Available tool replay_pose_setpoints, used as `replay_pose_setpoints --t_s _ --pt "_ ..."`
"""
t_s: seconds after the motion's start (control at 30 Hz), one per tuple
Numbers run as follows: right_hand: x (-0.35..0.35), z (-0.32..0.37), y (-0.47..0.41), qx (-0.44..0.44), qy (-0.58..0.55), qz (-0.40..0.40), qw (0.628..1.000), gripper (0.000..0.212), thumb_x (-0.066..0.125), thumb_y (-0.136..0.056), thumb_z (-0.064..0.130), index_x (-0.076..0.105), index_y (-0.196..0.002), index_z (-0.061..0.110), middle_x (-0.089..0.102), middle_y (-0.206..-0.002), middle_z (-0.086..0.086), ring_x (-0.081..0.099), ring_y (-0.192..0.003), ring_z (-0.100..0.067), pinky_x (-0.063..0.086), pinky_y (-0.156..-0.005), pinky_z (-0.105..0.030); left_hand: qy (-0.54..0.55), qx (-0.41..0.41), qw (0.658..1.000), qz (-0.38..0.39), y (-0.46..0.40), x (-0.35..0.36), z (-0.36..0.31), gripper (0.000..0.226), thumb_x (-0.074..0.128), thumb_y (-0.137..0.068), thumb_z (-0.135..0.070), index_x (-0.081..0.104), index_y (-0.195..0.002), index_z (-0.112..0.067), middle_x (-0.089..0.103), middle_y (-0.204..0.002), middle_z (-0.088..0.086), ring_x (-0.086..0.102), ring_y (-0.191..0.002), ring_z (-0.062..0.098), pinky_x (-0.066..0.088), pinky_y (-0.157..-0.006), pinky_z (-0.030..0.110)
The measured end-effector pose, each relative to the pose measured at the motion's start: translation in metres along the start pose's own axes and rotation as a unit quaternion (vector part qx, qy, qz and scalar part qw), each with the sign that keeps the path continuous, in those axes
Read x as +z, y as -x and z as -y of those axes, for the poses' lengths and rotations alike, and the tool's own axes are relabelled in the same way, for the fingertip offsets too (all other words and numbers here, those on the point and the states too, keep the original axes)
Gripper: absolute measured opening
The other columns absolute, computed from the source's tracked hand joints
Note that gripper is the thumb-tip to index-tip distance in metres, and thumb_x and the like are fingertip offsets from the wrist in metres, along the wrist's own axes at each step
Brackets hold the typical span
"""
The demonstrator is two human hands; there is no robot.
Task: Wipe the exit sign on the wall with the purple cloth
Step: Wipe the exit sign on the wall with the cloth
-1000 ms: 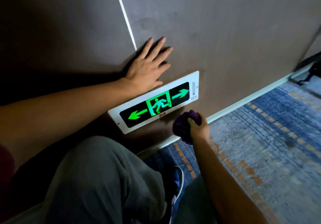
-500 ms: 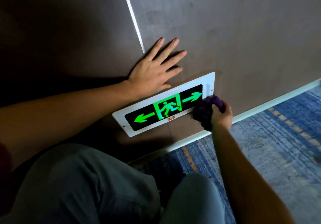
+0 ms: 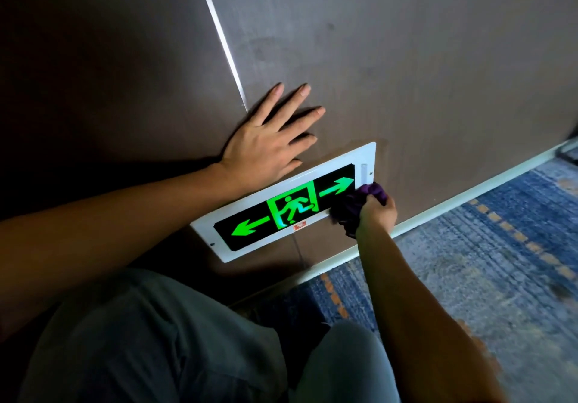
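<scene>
From the head view, the exit sign sits low on the wall, just above the pale skirting strip where the wall meets the blue carpet. The left hand lies flat and open on the wall, touching the sign's upper edge, gripping nothing. The right hand is closed around the bunched purple cloth, which presses on the sign's lower right corner, beside the right-pointing arrow. Wiping looks under way at that end. The next move likely calls for a steady, pressed sweep along the face toward the sign's left edge, which appears unwiped.
</scene>
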State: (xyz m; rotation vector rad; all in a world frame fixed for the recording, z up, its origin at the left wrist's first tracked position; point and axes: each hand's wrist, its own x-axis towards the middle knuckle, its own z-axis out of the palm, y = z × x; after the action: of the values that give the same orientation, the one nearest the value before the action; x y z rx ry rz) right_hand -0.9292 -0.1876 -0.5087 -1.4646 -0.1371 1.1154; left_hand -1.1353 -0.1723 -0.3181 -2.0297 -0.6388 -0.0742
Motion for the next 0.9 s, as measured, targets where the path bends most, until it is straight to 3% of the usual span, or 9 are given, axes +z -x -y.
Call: replay_pose_setpoints --t_s 0.3,0.47,0.67,0.77,0.9 --pt "0.016 0.013 0.007 -0.052 -0.019 -0.028 0.998 0.024 0.057 -0.097 0.013 0.070 -0.112 0.027 0.071 -0.107 0.002 0.066 -0.103 -0.025 0.053 -0.104 -0.050 0.001 -0.005 1.000 -0.008 0.001 -0.001 -0.001 0.048 0.057 -0.099 -0.050 0.063 -0.139 -0.023 0.027 -0.173 0.008 0.015 -0.161 0.045 0.003 -0.129 0.064" --pt "0.029 0.029 0.025 -0.126 -0.021 -0.025 0.992 0.022 0.059 -0.092 0.014 0.067 -0.102 0.032 0.069 -0.094 0.008 0.068 -0.101 -0.025 0.056 -0.098 -0.052 -0.006 0.000 1.000 -0.006 0.002 -0.002 -0.001 0.049 0.058 -0.099 -0.049 0.062 -0.141 -0.024 0.027 -0.173 0.008 0.016 -0.161 0.045 0.003 -0.129 0.064" --pt "0.032 0.040 0.043 -0.209 0.021 -0.008 0.978 0.031 0.063 -0.089 0.015 0.070 -0.118 0.025 0.070 -0.111 -0.009 0.068 -0.105 -0.030 0.052 -0.102 -0.047 0.001 -0.004 1.000 -0.008 0.002 -0.002 -0.001 0.049 0.061 -0.098 -0.048 0.063 -0.140 -0.024 0.028 -0.173 0.008 0.016 -0.161 0.045 0.004 -0.129 0.064" --pt "0.017 0.040 0.045 -0.211 0.036 0.022 0.977 0.032 0.064 -0.090 0.019 0.070 -0.120 0.029 0.073 -0.113 -0.003 0.068 -0.107 -0.025 0.053 -0.104 -0.044 0.013 -0.007 1.000 -0.014 0.002 0.000 0.000 0.048 0.062 -0.097 -0.047 0.064 -0.139 -0.022 0.029 -0.172 0.008 0.015 -0.161 0.044 0.001 -0.129 0.063" --pt "-0.010 0.028 0.033 -0.147 0.034 -0.031 0.988 0.034 0.063 -0.095 0.024 0.066 -0.128 0.033 0.071 -0.122 0.005 0.066 -0.115 -0.023 0.050 -0.106 -0.039 0.017 -0.014 1.000 -0.021 0.003 0.002 0.000 0.047 0.062 -0.097 -0.047 0.065 -0.136 -0.022 0.031 -0.172 0.008 0.014 -0.161 0.044 -0.001 -0.129 0.063"
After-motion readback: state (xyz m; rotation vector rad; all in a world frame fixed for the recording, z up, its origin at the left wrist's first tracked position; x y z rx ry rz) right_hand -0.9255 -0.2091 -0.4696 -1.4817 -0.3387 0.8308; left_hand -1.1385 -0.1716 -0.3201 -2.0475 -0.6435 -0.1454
